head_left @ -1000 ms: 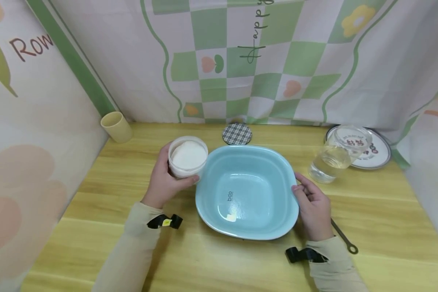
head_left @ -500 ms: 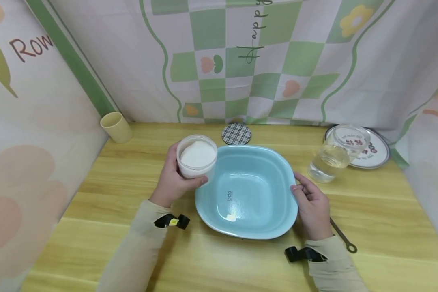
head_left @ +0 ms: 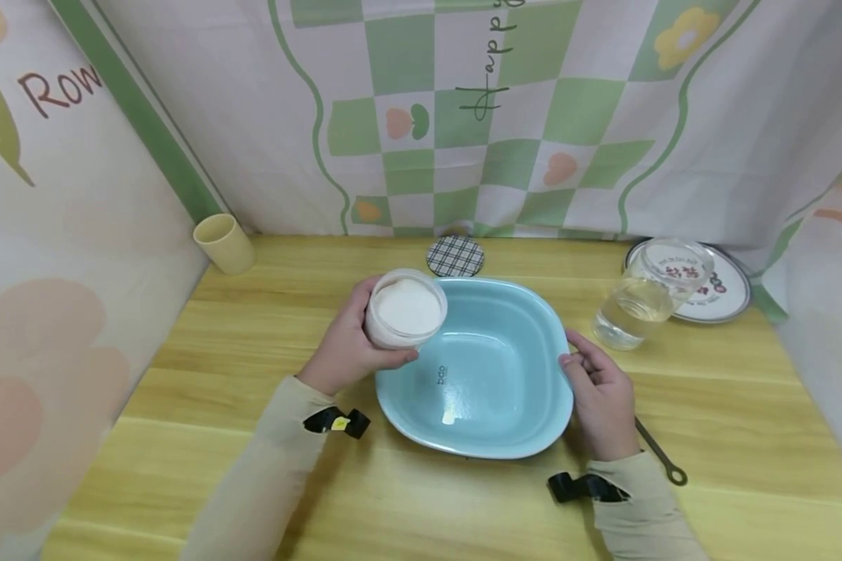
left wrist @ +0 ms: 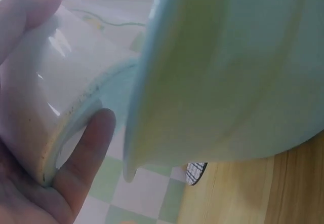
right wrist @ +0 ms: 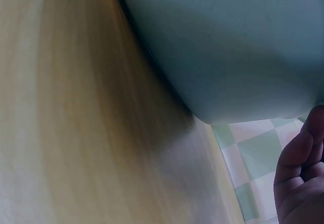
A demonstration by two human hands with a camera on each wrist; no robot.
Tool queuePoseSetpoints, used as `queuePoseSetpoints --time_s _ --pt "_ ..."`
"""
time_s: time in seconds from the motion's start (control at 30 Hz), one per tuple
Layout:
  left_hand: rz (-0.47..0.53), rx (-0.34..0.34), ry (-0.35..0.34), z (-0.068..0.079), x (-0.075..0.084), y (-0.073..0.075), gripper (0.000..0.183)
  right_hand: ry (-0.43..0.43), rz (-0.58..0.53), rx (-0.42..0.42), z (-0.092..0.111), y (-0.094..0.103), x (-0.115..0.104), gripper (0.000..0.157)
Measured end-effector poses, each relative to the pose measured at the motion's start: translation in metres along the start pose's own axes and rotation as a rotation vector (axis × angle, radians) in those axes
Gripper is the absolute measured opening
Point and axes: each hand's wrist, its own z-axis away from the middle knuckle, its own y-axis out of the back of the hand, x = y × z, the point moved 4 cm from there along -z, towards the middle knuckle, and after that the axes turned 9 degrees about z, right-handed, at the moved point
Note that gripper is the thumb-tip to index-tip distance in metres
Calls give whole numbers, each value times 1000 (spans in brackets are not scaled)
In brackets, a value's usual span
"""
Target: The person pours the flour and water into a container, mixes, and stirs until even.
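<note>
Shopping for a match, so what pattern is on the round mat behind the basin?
The mat has a dark plaid grid on white, clearest in the head view.

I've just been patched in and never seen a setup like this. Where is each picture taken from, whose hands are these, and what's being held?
There's no robot: these are a person's bare hands. The large picture comes from a camera worn on the head; the other two come from the left and right wrists.

The left hand holds a tub of white material over the left part of a blue basin. The right hand grips the basin's right rim.

Also on the wooden table are a yellow cup, a checked round mat, a glass of liquid, a plate and a dark handle.
</note>
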Motion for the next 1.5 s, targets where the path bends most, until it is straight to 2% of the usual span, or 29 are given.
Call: queuePoseSetpoints --time_s 0.13,0.4,0.7,1.13,1.37,1.5 --pt "-48 -43 12 -4 1 -5 98 1 6 -2 0 1 0 36" --pt "-72 -135 43 -10 -2 -18 97 6 -4 -8 1 0 0 36" --pt "-144 -224 16 -13 -7 -32 101 22 -13 -12 2 0 -2 37" --pt "-399 -337 -34 -20 -9 -50 99 31 -9 -6 1 1 -3 36" --pt "-429 -382 28 -25 -9 -57 92 43 17 -10 0 0 -3 37" --pt "-481 -400 35 -26 -10 -60 87 43 14 -10 0 1 -2 37"
